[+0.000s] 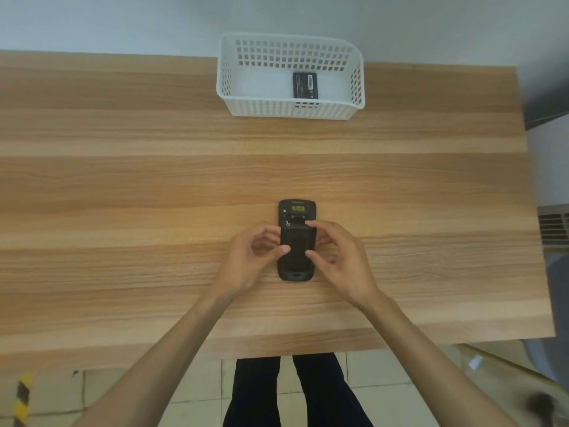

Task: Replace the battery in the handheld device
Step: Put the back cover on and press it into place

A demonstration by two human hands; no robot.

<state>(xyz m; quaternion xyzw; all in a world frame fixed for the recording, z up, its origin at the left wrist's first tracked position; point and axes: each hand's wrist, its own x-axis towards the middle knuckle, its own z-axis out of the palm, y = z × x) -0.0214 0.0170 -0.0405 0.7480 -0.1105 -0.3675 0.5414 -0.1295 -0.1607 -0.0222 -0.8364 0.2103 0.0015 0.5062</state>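
A black handheld device [296,238] lies back side up on the wooden table [154,180], a small yellow label near its far end. My left hand [251,260] grips its left edge, thumb resting on the back cover. My right hand [335,257] holds the right edge, with the index finger at the cover's upper end and the thumb on the cover. A black battery [304,85] lies flat inside a white plastic basket [289,109] at the table's far edge.
The table's right edge runs close to the basket's right side. My legs show below the table's near edge. A grey vent sits at the far right beyond the table.
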